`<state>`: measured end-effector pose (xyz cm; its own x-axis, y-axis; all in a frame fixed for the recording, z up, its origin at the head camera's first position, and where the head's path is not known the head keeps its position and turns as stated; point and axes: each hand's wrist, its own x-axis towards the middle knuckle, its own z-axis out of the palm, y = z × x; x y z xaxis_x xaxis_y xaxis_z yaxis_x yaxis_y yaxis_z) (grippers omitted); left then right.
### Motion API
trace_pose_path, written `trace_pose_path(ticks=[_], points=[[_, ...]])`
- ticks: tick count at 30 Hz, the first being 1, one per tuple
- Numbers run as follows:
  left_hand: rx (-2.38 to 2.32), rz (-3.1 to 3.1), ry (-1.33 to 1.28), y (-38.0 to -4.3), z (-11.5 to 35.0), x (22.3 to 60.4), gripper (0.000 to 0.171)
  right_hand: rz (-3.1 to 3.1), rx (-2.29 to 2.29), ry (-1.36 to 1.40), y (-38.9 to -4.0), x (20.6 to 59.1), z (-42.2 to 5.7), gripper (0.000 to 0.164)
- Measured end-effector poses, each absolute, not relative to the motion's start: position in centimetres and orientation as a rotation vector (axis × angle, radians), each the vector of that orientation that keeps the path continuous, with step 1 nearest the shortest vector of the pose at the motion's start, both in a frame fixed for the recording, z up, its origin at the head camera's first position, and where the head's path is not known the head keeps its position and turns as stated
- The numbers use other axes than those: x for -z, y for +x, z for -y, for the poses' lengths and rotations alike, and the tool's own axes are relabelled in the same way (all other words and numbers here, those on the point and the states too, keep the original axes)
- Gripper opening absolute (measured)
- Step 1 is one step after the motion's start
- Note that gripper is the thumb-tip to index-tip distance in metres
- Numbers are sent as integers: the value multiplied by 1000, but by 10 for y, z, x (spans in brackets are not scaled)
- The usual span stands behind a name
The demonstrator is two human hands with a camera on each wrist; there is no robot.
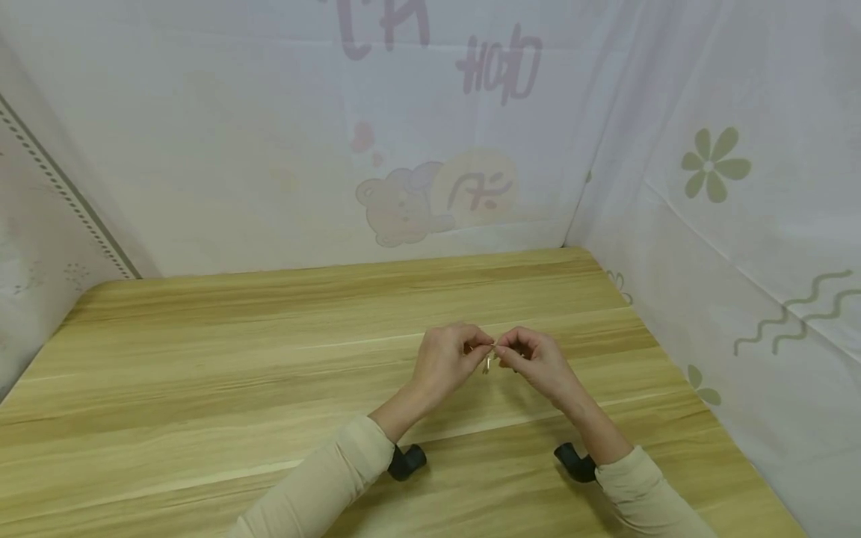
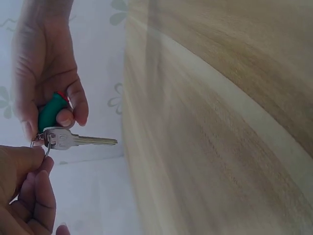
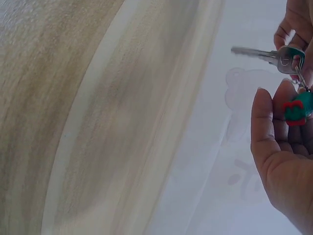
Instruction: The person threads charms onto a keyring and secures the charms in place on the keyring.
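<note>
Sleeves, cream-coloured, enter at 6 o'clock of the head view, each wrist carrying a black camera mount. Both hands meet above the wooden table, slightly right of centre.

Left hand: fingers curled, thumb and forefinger pinching the key ring at the head of the silver key. Key blade points away from both palms, free in the air.

Right hand: fingers curled round the green fob, which has a red patch; thumb pressed on it.

Progress, as a judgement: key, ring and fob hang together as one bunch, held clear of the table between the two hands. Key sits on the ring; whether the ring coil is pried apart I cannot tell. Nothing lies detached on the table, so any separating or joining looks unfinished.

Backdrop: white printed cloth from 9 to 3 o'clock.
</note>
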<state>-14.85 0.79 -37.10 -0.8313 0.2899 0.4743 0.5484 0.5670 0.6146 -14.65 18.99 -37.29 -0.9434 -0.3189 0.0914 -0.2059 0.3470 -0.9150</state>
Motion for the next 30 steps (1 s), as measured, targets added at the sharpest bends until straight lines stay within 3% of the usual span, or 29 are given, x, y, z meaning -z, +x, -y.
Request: trace_pose_path(ticks=[16,30], points=[[1415,2525,-627,-149,-6,371,4,-2447,1700,-504,-146,374,-190,14],[919,2422,-732,-147,-8,371,4,-2477,1681,-490,-145,374,-189,10]])
